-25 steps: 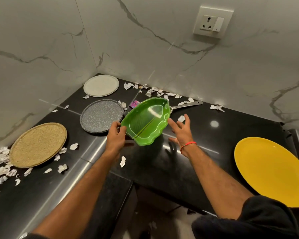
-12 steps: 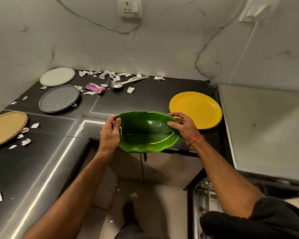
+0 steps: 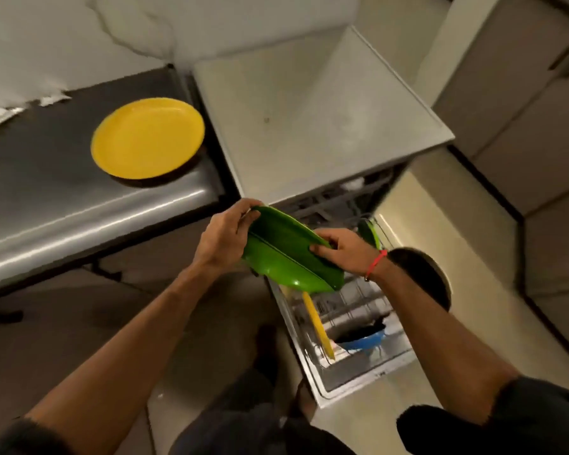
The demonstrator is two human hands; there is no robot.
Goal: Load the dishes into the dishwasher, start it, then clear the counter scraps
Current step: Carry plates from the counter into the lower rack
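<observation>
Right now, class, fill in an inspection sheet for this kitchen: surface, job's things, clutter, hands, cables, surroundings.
Surface: dark counter, glossy front edge.
Job's things: green dish tilted over the open dishwasher rack; yellow plate flat on the counter; in the rack, a yellow piece on edge and a blue bowl.
Clutter: white paper scraps at the counter's back left.
Hands: left hand and right hand grip the dish's opposite ends.
Cables: nothing seen.
Surroundings: pale dishwasher top, marble wall, cabinets on the right.

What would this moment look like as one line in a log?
step: loading dishes | both hands: left hand, right hand hold green dish | above: open dishwasher rack | on counter: yellow plate
</observation>
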